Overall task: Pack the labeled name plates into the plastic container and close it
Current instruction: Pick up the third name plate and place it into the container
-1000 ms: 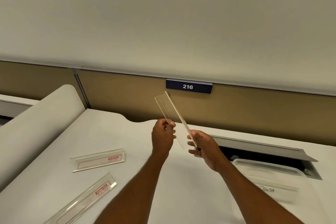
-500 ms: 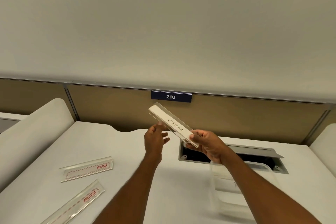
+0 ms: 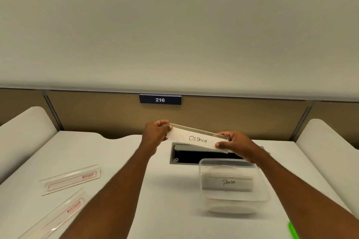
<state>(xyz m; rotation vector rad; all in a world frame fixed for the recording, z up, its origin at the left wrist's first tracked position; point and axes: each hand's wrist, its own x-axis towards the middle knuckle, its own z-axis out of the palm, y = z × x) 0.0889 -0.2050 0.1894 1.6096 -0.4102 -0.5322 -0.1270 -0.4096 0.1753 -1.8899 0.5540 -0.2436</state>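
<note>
I hold a clear name plate labelled "OSTRICH" [image 3: 197,138] above the table, nearly level, its label facing me. My left hand [image 3: 155,132] grips its left end and my right hand [image 3: 233,142] grips its right end. Below and in front of my right hand stands an open clear plastic container [image 3: 258,198]. Inside it sits a name plate labelled "PANDA" [image 3: 227,182].
Two clear plastic sleeves with red print, one [image 3: 71,179] and another [image 3: 56,217], lie at the left on the white table [image 3: 116,153]. A grey cable hatch [image 3: 186,156] is open behind the container. A green object [image 3: 293,232] shows at the bottom right. A partition carries a "216" sign [image 3: 160,99].
The plate went from steeply tilted in my right hand to nearly level, label toward me. My left hand took hold of its left end. The view shifted, showing the container fully.
</note>
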